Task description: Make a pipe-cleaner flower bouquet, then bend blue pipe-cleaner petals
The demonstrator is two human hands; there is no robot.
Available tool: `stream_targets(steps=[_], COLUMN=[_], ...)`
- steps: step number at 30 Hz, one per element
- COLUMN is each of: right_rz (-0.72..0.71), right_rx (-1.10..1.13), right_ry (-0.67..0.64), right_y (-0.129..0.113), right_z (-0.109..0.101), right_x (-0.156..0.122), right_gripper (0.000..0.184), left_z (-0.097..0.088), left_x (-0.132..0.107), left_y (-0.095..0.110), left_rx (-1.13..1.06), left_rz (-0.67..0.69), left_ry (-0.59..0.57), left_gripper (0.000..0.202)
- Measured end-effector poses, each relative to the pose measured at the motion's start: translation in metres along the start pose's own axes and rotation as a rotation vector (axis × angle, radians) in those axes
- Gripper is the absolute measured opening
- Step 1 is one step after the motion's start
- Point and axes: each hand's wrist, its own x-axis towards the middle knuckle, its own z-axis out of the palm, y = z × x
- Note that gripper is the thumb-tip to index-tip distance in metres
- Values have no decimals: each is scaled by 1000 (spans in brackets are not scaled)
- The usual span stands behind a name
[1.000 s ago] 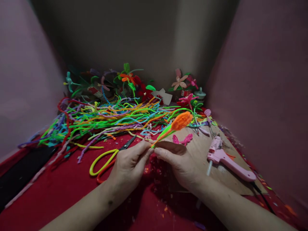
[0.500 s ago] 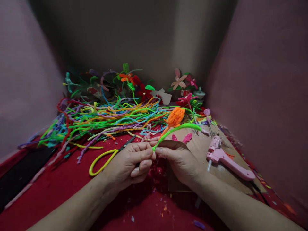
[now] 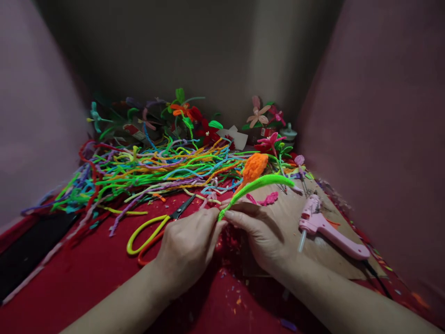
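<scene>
Between my two hands is a bright green pipe cleaner (image 3: 259, 182), its lower end pinched and its free end arching up to the right. My left hand (image 3: 189, 243) is closed on that lower end, knuckles turned up, most fingertips hidden. My right hand (image 3: 259, 229) grips the green piece between thumb and fingers just beside it. Behind it rises an orange fuzzy bud (image 3: 255, 167) on an orange stem that runs down toward my right fingers; whether they hold it is hidden. Scissors (image 3: 148, 234) with yellow and orange handles lie left of my left hand.
A pink glue gun (image 3: 321, 227) rests on a brown board (image 3: 281, 208) at right. Many coloured pipe cleaners (image 3: 167, 171) spread across the red cloth (image 3: 104, 273). Fuzzy flowers (image 3: 257, 116) stand along the back wall. A pink petal piece (image 3: 267, 199) lies on the board.
My left hand has rolled over, its knuckles now facing up, still pinching the green pipe cleaner's end. More of the scissors shows. The right hand keeps its hold.
</scene>
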Motion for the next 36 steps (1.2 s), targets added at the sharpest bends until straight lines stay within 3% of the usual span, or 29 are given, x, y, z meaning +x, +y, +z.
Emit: stream_targets(steps=[5,9,14,20,25,28,31,33,36], right_rz=[-11,-12,-71,-58,-78,-83,-76,-67,-80], right_rx=[-53,-14,-25,-39,51,53,69,69,-5], right_ry=[-6,-73,27,24,-143,-172,-147,-111,-43], right_y=[-1,-3,-3,-5,-9,-8,-8,-8,-8], right_z=[1,2,3,3,4,3,3,3,3], right_x=[-1,-1,0,1,-1,-1,-1,-1,-1], right_gripper=[9,9,1,4,15,13,14,15,13], left_z=[-3,-7,-16,-19,-15,-13,-12,-13,-12], left_x=[0,5,19,22,18,18,20,20,15], left_y=[0,3,6,2,-5,-8,-5,0,7], left_rx=[-56,-242,-621,-1137,-1522,-1672,-1550,-1239,-698], left_rz=[-61,-234,-589,-927,-1032,-1045,-1009,-895,-595], left_ry=[-107,-129,-179,-319,-385,-456,-448,-354,-218], left_gripper=[14,15,16,22,22,20,22,23,15])
